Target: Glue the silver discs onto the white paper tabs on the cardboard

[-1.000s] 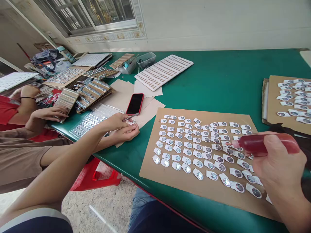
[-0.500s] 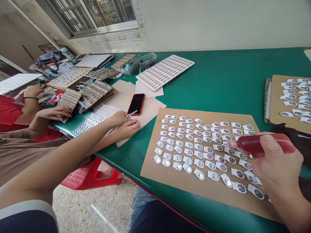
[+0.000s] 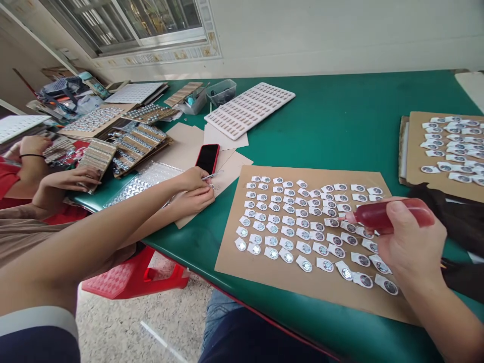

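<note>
My right hand (image 3: 414, 247), closed around a squeeze bottle (image 3: 393, 214) of red liquid, holds it nearly level, thumb on its near side. The pale nozzle (image 3: 346, 218) points left, close over the small white tags with round silvery discs (image 3: 303, 234). Whether the tip touches one, I cannot tell. Those tags lie in rough rows on a brown cardboard sheet (image 3: 257, 264). The right forearm crosses the sheet's right corner and hides part of it. My left hand is out of view.
At left, a co-worker's hands (image 3: 194, 189) hold tweezers beside a red-edged phone (image 3: 207, 159). Farther left are other people's hands (image 3: 71, 179) and stacked cards (image 3: 139, 146). A white slotted tray (image 3: 249, 111) lies behind. At right are another tagged board (image 3: 419, 146) and black cloth (image 3: 461, 232).
The view has swung slightly right, so the table's contents sit farther left. My right hand and bottle stay over about the same tags. The co-worker's tweezers hand has shifted a little right.
</note>
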The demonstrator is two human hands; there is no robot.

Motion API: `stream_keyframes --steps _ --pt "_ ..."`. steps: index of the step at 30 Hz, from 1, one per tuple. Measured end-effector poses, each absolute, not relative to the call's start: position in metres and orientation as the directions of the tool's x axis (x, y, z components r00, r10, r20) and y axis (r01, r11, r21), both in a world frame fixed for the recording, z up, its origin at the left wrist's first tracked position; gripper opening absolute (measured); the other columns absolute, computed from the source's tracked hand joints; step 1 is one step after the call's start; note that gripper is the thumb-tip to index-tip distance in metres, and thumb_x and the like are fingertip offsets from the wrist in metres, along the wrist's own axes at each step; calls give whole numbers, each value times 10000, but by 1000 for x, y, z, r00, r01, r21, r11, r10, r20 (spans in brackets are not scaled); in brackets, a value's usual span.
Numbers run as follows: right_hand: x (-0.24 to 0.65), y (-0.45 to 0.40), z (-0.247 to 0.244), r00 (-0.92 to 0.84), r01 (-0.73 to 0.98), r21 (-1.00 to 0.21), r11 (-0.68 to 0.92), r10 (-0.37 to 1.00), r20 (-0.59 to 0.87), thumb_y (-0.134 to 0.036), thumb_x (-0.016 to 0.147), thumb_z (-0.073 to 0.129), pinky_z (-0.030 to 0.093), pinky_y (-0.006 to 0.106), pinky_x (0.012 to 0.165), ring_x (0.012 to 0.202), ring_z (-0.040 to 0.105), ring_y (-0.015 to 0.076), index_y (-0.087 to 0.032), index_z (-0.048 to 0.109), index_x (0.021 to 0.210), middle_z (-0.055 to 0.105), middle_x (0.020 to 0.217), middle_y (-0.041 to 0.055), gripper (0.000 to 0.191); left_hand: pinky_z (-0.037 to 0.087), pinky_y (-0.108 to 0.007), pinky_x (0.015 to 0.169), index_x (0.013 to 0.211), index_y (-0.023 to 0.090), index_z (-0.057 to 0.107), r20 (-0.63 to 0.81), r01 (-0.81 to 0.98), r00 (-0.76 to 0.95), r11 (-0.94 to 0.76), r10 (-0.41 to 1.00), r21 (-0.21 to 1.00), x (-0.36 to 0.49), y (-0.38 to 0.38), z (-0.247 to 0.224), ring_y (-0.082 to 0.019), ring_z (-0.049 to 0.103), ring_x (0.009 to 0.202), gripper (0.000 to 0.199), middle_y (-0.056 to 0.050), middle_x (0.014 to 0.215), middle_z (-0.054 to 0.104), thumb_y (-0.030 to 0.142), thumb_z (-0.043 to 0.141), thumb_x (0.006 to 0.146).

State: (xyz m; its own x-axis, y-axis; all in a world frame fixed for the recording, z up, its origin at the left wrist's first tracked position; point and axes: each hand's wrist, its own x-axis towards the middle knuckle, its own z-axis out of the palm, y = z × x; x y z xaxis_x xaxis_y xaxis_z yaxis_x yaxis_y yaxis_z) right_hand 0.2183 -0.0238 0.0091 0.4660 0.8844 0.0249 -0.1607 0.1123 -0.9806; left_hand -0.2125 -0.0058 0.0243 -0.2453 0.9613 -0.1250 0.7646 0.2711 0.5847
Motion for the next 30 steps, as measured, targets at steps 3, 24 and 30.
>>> stream_keyframes --steps 3,24,30 --pt "216 -25 11 435 -177 -980 93 901 7 -326 569 737 408 246 280 441 581 180 -142 600 675 579 586 9 253 397 -235 481 598 135 621 -299 757 -160 311 941 574 -208 19 24 -157 557 548 245 -4 573 586 320 769 536" --pt "215 -26 15 418 -195 -975 105 908 15 -317 586 727 457 302 317 440 615 229 -143 591 679 579 573 2 240 412 -206 528 838 163 658 197 582 -266 -6 944 813 -164 13 51 -108 512 587 294 -4 636 538 429 555 767" --pt "214 -27 10 471 -150 -985 86 882 5 -338 559 748 411 251 290 457 577 177 -143 612 700 581 595 7 276 392 -193 397 882 146 576 98 496 -377 111 921 861 -172 -10 15 -96 525 438 306 -30 631 618 426 463 828"
